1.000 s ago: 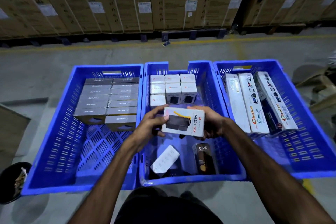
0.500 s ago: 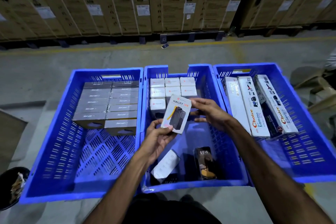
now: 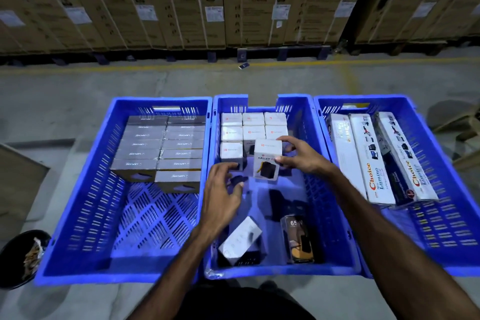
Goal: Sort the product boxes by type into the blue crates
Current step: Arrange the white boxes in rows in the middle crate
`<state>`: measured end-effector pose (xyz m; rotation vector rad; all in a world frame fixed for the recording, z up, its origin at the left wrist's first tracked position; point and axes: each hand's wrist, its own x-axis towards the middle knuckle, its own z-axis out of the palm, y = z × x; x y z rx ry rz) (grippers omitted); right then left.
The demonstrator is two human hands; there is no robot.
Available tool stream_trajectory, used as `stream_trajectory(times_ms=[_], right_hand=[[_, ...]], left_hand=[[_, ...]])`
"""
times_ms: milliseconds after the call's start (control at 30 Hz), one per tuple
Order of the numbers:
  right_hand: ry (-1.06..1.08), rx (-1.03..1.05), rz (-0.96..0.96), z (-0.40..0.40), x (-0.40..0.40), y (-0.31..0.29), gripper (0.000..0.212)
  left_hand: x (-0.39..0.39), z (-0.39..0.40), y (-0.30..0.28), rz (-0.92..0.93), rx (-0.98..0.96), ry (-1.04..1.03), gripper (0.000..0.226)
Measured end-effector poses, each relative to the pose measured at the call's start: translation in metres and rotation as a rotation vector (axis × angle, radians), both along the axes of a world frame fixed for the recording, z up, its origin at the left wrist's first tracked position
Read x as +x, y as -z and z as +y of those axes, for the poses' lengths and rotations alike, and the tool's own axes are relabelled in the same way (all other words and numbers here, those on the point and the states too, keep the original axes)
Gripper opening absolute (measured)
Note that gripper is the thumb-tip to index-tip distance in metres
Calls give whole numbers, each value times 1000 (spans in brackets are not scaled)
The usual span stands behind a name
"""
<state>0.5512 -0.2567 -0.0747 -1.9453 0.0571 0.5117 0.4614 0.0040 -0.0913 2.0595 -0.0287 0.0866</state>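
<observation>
Here the white Halley box point(image 3: 267, 161) is pinched upright by the right hand point(image 3: 301, 157), thumb on its front and fingers over its top, presumably so that it can be seated in the gap of the white rows point(image 3: 253, 126) in the middle crate point(image 3: 335, 184). The left hand point(image 3: 223, 189) is held just beside, fingers loosely spread, gripping nothing. Grey boxes point(image 3: 158, 148) fill the left crate point(image 3: 85, 189); long boxes point(image 3: 381, 158) lie in the right crate point(image 3: 454, 189).

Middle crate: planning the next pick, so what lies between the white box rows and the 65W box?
Head view: the Halley box in the right hand, then bare blue floor.
</observation>
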Motion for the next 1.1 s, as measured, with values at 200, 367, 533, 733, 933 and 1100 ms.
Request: stream_trajectory(times_ms=[200, 367, 533, 733, 933, 1100], right_hand=[[24, -131, -24, 24, 19, 58, 61], [64, -245, -109, 49, 22, 70, 61], [166, -248, -145, 59, 16, 71, 64], [281, -217, -117, 68, 9, 72, 45], [301, -236, -101, 70, 11, 77, 46], [301, -223, -82, 58, 6, 78, 49]], left_hand=[[-2, 6, 2, -114, 160, 73, 35], [-2, 6, 4, -127, 191, 13, 28], [-4, 6, 7, -104, 265, 44, 24], [-6, 6, 6, -102, 321, 57, 18], [-7, 5, 3, -90, 361, 74, 13], [-9, 6, 1, -88, 395, 130, 10]])
